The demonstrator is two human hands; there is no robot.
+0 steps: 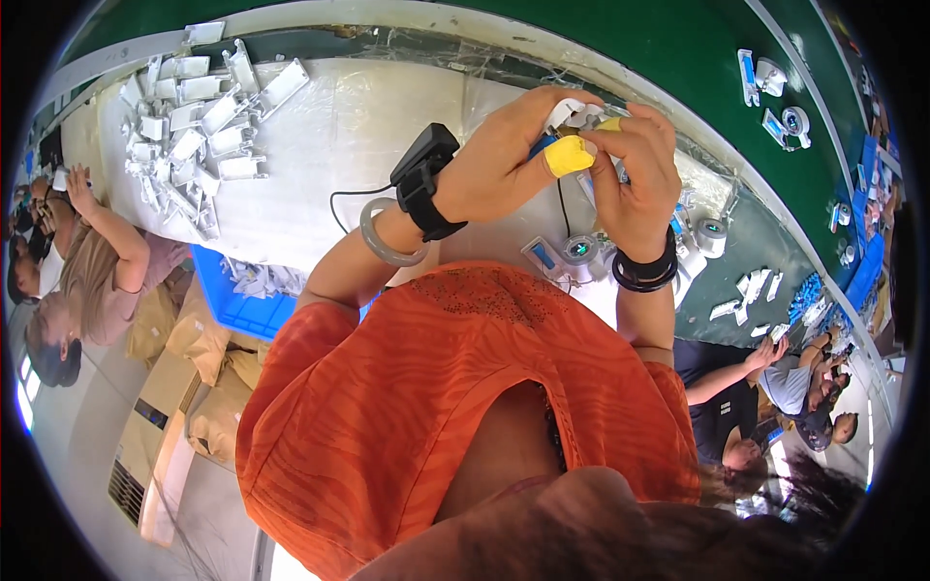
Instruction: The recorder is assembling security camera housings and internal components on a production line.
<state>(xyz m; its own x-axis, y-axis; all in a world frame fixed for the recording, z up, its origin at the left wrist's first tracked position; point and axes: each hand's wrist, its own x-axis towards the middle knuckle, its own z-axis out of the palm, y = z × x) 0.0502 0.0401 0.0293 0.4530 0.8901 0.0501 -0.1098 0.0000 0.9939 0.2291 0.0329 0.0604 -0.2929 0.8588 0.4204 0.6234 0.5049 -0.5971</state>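
Note:
Over the far side of the table, my left hand (499, 160) grips a small white plastic part (565, 113), its thumb wrapped in yellow tape. My right hand (635, 179) meets it there, with thumb and fingers pinched at the part's right side. A bit of blue (542, 145) shows under the left fingers; I cannot tell whether it belongs to the part. Fingers hide most of what is held. Below the hands lies a device with a round grey head (579, 250) and a white and blue body (542, 254).
A heap of white plastic housings (199, 126) covers the table's left. A blue bin (232, 300) with white parts stands below that edge. Beyond the table runs a green conveyor belt (668, 44) carrying similar devices (794, 121). Co-workers (107, 261) sit on both sides.

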